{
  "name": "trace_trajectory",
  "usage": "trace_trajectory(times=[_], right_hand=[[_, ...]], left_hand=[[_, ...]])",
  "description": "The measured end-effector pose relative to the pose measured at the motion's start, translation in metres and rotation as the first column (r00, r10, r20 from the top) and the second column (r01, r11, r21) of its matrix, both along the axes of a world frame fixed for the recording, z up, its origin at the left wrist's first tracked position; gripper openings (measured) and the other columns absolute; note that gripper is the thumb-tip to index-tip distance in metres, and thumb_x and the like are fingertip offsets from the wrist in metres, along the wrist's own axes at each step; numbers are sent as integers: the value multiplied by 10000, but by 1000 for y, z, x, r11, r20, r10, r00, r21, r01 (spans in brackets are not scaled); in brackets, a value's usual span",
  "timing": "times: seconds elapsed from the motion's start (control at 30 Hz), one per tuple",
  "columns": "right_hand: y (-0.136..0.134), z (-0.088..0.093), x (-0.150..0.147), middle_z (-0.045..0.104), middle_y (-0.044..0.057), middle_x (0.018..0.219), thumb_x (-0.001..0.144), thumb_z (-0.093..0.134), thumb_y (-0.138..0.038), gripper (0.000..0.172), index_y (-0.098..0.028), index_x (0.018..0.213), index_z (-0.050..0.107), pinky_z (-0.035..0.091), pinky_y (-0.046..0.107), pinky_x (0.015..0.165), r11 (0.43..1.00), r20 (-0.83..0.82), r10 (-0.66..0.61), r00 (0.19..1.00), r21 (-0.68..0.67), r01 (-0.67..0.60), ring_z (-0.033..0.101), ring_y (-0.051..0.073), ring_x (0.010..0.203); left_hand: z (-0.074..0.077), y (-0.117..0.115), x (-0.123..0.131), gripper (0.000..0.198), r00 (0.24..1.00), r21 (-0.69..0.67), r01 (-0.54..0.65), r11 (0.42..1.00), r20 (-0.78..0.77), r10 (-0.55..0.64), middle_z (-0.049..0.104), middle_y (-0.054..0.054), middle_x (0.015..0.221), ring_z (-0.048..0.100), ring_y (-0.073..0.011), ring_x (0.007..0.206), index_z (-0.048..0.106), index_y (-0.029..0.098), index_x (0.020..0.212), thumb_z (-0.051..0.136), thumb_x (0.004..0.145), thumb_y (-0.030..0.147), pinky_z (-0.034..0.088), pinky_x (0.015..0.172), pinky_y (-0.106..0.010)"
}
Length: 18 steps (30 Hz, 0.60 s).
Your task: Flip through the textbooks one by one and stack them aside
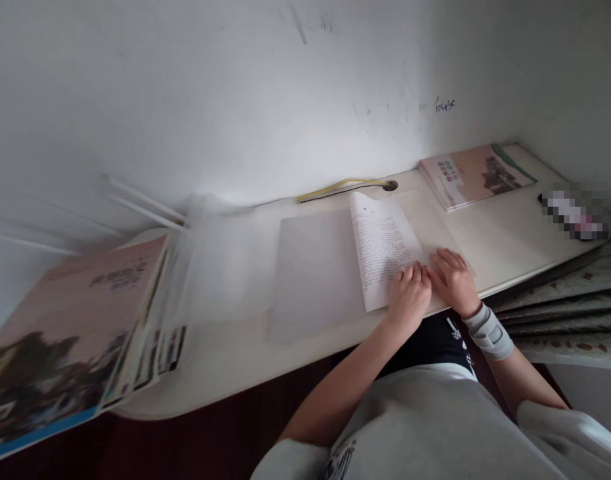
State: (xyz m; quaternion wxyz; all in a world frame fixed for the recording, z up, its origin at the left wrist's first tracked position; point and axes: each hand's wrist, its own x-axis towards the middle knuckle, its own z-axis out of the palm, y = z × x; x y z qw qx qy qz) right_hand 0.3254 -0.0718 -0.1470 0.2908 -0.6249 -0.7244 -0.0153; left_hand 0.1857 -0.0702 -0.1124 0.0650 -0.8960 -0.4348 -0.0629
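A printed sheet of paper (382, 243) lies on the white desk (505, 247) beside a translucent blank sheet (318, 270) to its left. My left hand (410, 297) rests with curled fingers on the near right corner of the printed sheet. My right hand (452, 277) lies just to the right of it, fingers flat and pressed on the desk at the sheet's edge. The two hands touch each other. A grey band wraps my right wrist.
A stack of pink-covered booklets (478, 175) lies at the back right. More booklets (72, 320) sit piled at the left edge, blurred. A yellow cable (342, 187) runs into a hole by the wall. Patterned fabric (570, 300) lies right of the desk.
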Motion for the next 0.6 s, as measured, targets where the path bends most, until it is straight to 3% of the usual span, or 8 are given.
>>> trace_trajectory(times=[0.2, 0.33, 0.6], right_hand=[[-1, 4, -4, 580, 135, 1257, 925, 425, -312, 314, -226, 1090, 678, 367, 500, 1004, 998, 90, -5, 996, -54, 10, 482, 289, 1216], [-1, 3, -4, 585, 128, 1248, 910, 452, -295, 288, -236, 1058, 692, 369, 494, 1004, 998, 107, -13, 994, -55, 19, 484, 284, 1211], [-1, 2, -3, 549, 143, 1284, 903, 458, -339, 356, -216, 1198, 616, 359, 487, 1006, 999, 135, -14, 991, -48, 21, 457, 295, 1231]], left_hand=[[2, 4, -9, 334, 995, -42, 95, 995, 6, -95, 588, -196, 1227, 552, -231, 1112, 576, 37, 1169, 377, 910, 108, 453, 911, -348], [7, 3, -22, 355, 997, -32, 72, 997, -39, -73, 551, -216, 1272, 488, -262, 1221, 538, 28, 1212, 367, 908, 94, 382, 1014, -402], [17, 2, -23, 315, 992, -29, 100, 995, -71, -102, 601, -202, 1197, 547, -268, 1158, 580, 35, 1144, 381, 907, 92, 390, 1003, -417]])
